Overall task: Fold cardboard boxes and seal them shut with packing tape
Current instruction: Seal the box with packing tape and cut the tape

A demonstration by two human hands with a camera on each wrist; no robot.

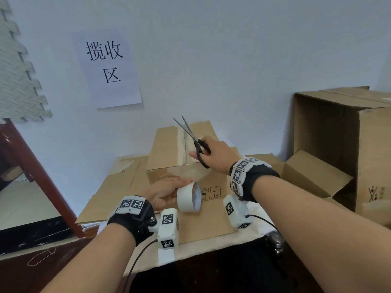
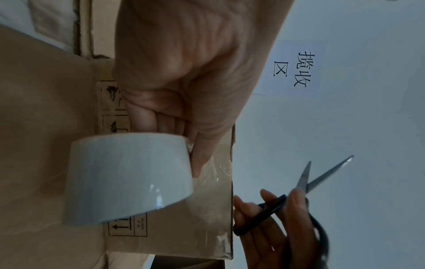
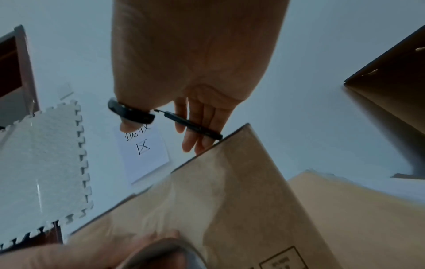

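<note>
Clear tape runs from box (image 1: 186, 166) front down to roll (image 1: 189, 197) | left hand (image 1: 163, 194) grips roll | right hand (image 1: 218, 156) grips scissors (image 1: 193, 138), blades parted, above the strip

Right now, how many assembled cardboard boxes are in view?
2: the small box being taped at centre, under both hands, and a large open box at right against the wall. Flattened cardboard lies beneath; more boxes may be hidden.

Right hand (image 1: 213, 155) holds scissors (image 1: 195, 142) (blades apart); left hand (image 1: 163, 192) grips tape roll (image 1: 189, 197).
</note>
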